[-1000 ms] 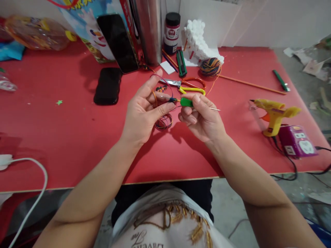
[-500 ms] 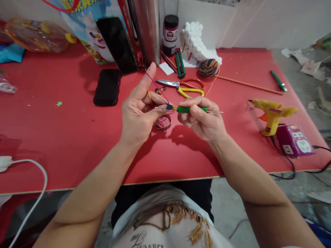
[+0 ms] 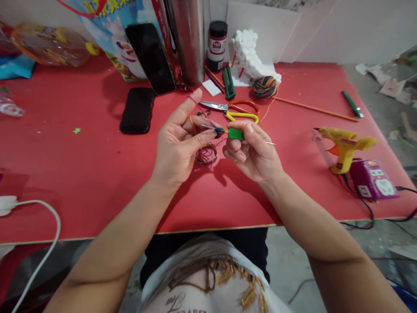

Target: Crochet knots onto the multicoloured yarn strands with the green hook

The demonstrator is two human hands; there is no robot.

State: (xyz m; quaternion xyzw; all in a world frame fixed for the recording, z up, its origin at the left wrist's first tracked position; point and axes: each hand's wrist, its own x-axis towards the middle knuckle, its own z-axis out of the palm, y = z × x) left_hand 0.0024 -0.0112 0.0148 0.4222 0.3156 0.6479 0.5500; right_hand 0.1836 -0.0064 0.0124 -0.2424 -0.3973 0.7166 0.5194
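in half a second my right hand (image 3: 252, 152) drew the green-handled metal crochet hook (image 3: 235, 133) back at frame centre, still gripping it; my left hand (image 3: 177, 143) kept pinching the multicoloured thread (image 3: 206, 153), so i judged another stitch pulled.

I'm at a home craft corner; my red counter (image 3: 81, 174) carries a glue gun (image 3: 345, 145), scissors (image 3: 233, 111), a yarn ball (image 3: 264, 86), foam blocks (image 3: 250, 54); paper scraps (image 3: 387, 78) litter the floor.
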